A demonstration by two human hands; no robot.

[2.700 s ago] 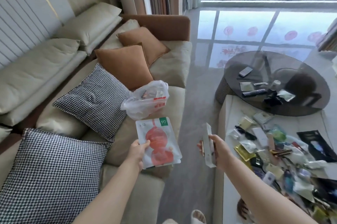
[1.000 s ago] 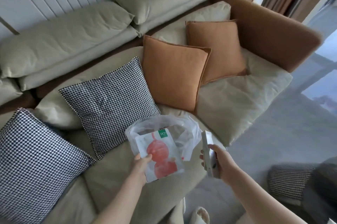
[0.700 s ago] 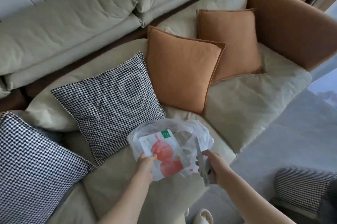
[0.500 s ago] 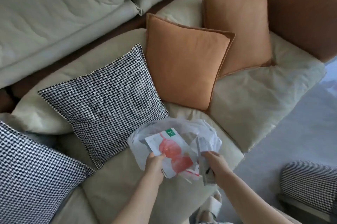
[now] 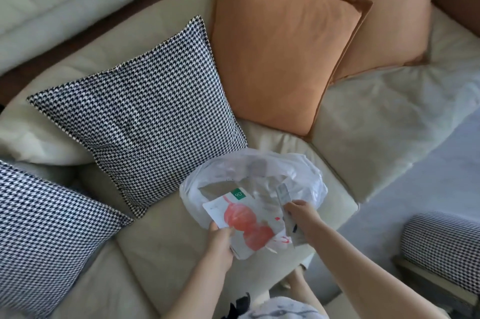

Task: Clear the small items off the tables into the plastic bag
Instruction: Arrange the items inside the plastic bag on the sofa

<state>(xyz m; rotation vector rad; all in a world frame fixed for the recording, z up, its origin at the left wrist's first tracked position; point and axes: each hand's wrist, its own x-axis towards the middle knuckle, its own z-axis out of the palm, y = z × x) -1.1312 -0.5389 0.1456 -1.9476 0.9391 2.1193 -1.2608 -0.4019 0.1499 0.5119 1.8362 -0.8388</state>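
On the cream leather sofa (image 5: 363, 137), near the front edge of the seat, I see the translucent white plastic bag (image 5: 306, 176) lying with its mouth gaping toward me. My left hand (image 5: 220, 240) pinches the lower corner of a flat white sachet printed with a red figure and a small green square (image 5: 244, 222); the sachet's far end lies over the bag's opening, though I cannot tell whether it sits inside the rim or just above it. My right hand (image 5: 302, 217) is curled round a narrow white rectangular box (image 5: 285, 196), held edge-on with its upper end poking into the bag's mouth. Both hands are close together, just beside each other at the near side of the bag.

Behind the bag, a black-and-white houndstooth cushion (image 5: 145, 111) leans on the seat, its lower corner near the bag's left side. To its right stands an orange square cushion (image 5: 280, 59), with a second orange cushion (image 5: 389, 7) partly behind that one. Another houndstooth cushion (image 5: 46, 228) fills the lower left.
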